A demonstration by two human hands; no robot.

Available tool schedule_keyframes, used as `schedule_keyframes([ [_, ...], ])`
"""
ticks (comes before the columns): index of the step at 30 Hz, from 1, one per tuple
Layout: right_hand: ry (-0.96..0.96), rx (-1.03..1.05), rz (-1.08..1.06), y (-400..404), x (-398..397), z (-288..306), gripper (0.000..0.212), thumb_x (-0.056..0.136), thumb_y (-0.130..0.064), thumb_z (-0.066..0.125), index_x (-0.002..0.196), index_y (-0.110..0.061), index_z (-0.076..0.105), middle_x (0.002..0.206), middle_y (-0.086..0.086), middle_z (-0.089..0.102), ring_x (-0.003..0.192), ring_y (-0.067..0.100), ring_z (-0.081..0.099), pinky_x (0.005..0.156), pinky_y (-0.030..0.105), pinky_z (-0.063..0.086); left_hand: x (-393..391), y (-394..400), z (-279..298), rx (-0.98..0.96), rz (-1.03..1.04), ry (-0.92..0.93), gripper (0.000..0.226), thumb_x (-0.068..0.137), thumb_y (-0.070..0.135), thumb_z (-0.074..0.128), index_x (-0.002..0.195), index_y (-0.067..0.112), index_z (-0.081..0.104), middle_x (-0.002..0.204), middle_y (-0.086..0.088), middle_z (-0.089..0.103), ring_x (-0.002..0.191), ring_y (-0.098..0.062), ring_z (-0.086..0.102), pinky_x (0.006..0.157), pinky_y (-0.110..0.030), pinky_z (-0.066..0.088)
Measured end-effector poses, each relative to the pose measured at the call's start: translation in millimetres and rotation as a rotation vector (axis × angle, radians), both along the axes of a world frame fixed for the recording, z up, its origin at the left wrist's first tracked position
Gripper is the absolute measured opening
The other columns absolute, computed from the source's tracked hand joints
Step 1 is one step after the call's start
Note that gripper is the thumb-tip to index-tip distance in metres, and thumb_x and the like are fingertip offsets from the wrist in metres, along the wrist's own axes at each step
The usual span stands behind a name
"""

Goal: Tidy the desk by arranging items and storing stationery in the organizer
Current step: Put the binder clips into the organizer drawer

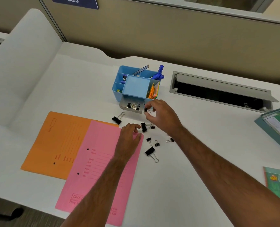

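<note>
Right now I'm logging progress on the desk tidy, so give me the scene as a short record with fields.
right hand: pinches a small binder clip beside the open drawer
left hand: rests on the pink folder, fingertips by a large clip
drawer: holds several clips
organizer: blue, with pens and sticky notes
loose clips: several on the desk
orange folder: partly under the pink one

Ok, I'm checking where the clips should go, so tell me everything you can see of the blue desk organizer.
The light blue plastic desk organizer stands upright on the white desk, near its back edge. It has several open compartments holding pencils, blue markers, orange sticky notes and small items. At its front a clear small drawer is pulled out, with black binder clips inside. The right hand hovers beside the drawer, pinching a small black clip.
</note>
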State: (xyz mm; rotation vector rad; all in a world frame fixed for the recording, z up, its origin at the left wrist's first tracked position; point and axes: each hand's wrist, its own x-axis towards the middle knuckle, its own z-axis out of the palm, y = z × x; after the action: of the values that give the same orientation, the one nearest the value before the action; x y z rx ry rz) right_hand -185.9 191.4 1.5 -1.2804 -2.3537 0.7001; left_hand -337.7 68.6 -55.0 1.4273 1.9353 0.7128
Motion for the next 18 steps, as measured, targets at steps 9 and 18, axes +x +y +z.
schedule_keyframes([
  [9,-0.021,0.037,0.059,21,-40,0,0.024,0.094,-0.027,0.068,0.117,-0.019,0.067,0.116,-0.002,0.067,0.112,0.016,0.056,0.085,0.031,0.053,-9,-2,-4,0.026,-0.004,0.025,0.025,0.097,0.017,0.066,0.12,0.026,0.064,0.105,0.014,0.056,0.103,-0.007,0.044,0.09,-0.031,0.048],
  [18,0.076,-0.018,-0.031,2,-12,-13,0.03,0.092,-0.021,0.069,0.12,-0.024,0.059,0.119,-0.006,0.053,0.104,0.007,0.053,0.079,0.021,0.051,-7,-2,-6,0.038,-0.079,0.068,0.017,0.098,0.021,0.065,0.115,0.023,0.068,0.106,0.014,0.057,0.104,-0.009,0.047,0.089,-0.025,0.044],
])
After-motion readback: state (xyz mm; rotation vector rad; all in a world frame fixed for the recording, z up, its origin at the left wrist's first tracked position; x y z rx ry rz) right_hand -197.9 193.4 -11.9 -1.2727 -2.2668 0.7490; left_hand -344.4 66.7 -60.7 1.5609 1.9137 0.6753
